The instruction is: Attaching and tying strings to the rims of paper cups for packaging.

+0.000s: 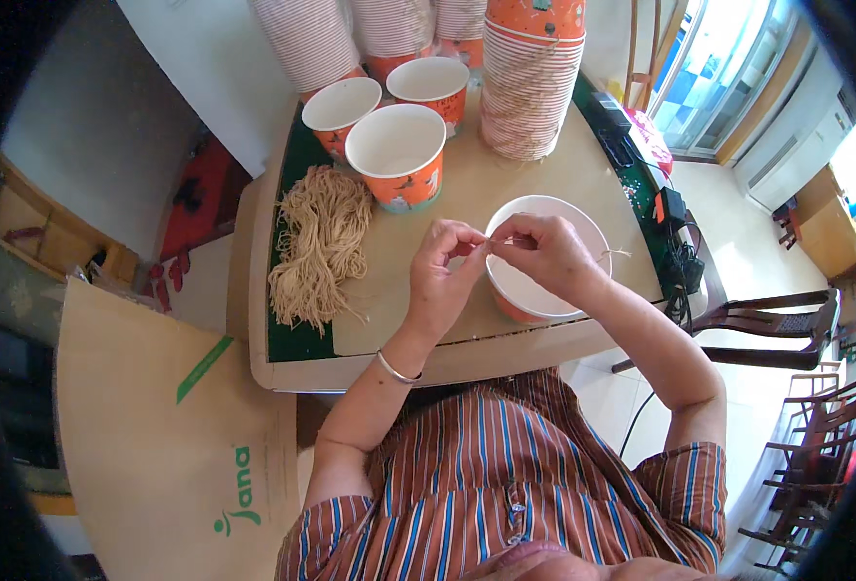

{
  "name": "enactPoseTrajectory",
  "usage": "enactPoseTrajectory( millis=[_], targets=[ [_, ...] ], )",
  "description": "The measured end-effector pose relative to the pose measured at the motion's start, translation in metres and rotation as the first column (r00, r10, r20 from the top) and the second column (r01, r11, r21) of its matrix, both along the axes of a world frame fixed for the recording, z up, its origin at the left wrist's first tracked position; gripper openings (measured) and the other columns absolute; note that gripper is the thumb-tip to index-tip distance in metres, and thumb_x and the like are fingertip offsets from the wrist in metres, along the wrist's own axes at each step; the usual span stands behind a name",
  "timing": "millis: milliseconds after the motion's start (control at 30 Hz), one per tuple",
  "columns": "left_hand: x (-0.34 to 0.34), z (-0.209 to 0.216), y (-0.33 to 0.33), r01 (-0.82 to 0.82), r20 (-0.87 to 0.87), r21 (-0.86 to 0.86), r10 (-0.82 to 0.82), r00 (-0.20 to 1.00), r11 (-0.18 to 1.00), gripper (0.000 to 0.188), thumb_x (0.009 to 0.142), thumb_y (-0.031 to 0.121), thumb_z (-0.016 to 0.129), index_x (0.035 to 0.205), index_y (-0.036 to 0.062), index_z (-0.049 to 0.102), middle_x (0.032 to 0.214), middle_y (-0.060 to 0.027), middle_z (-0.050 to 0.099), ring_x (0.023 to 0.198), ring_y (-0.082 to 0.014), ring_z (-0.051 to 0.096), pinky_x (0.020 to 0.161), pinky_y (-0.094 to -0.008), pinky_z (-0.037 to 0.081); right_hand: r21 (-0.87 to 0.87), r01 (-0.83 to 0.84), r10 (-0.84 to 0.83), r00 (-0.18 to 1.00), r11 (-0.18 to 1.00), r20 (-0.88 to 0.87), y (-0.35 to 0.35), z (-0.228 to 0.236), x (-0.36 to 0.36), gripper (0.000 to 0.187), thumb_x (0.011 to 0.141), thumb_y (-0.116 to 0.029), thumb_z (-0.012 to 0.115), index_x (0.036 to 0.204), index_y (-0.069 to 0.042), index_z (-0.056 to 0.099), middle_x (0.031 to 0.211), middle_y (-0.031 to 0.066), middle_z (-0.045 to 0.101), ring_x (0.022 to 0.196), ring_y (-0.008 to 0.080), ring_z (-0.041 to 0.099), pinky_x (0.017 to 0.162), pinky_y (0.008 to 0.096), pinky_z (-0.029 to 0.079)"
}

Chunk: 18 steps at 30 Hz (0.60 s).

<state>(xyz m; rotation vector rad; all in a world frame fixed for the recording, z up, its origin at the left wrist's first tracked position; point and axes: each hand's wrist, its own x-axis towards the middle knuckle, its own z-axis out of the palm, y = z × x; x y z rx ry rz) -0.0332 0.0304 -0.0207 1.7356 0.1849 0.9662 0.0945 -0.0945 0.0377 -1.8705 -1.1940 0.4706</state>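
Observation:
Above the near side of a white-lined paper bucket [594,229], my left hand [441,271] and my right hand [552,254] meet fingertip to fingertip. Both are closed in a pinch on what looks like a thin strand of twine [489,243], mostly hidden by the fingers. A short frayed twine end [621,253] sticks out from the bucket's right wall. To the left of my hands lies a loose bundle of beige twine [321,242]. Just beyond stands an orange printed paper bucket [408,186], upright, with two similar ones behind it.
A tall stack of nested buckets [532,92] rises at the back, and more stacks [307,44] stand behind the others. Black adapters and cables [678,232] run along the table's right edge. A large cardboard sheet [156,407] leans at the left; a wooden chair [767,329] stands right.

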Motion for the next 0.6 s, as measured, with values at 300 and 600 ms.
enactPoseTrajectory(
  millis=[300,600],
  targets=[
    [-0.001,0.001,-0.001,-0.006,-0.006,0.0,0.006,1.0,1.0,0.01,0.086,-0.002,0.069,0.094,0.0025,0.064,0.095,-0.0038,0.058,0.086,-0.0117,0.059,0.077,-0.0254,0.052,0.004,-0.043,0.043,0.984,0.999,-0.175,0.006,-0.01,0.007,0.019,0.085,-0.017,0.074,0.095,-0.001,0.072,0.077,0.0066,0.069,0.072,0.0089,0.06,0.067,0.0278,0.051],
    [-0.002,-0.005,0.003,0.007,-0.027,-0.058,-0.009,1.0,0.998,0.01,0.092,0.002,0.066,0.102,0.0018,0.067,0.101,-0.0019,0.06,0.091,-0.0081,0.058,0.081,-0.0238,0.049,-0.076,-0.021,-0.004,0.948,0.997,-0.317,0.006,0.008,-0.002,0.015,0.088,-0.014,0.071,0.095,-0.001,0.072,0.08,0.0,0.066,0.07,0.006,0.055,0.061,0.0232,0.045]
  ],
)
